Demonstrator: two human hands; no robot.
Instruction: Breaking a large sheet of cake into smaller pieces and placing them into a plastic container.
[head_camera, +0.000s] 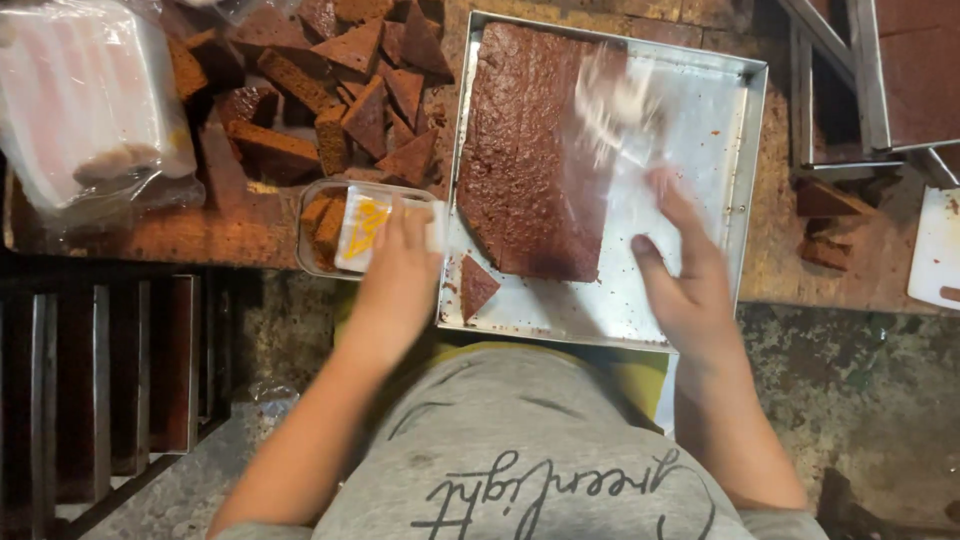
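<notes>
My left hand (400, 270) rests on a clear plastic box (318, 232) that holds brown cake pieces and a white and yellow label. My right hand (682, 270) is raised over a metal baking tray (745, 190) and grips a thin clear plastic bag (625, 120), which is blurred with motion. A large slab of brown cake (520, 150) fills the tray's left half. One small triangular cake piece (477, 285) lies near the tray's front edge, between my two hands.
A heap of triangular cake pieces (350, 90) lies on the wooden board behind the box. A stack of clear plastic packs (85, 100) sits at far left. Metal racks (860, 80) stand at upper right, dark slatted racks (100, 380) at lower left.
</notes>
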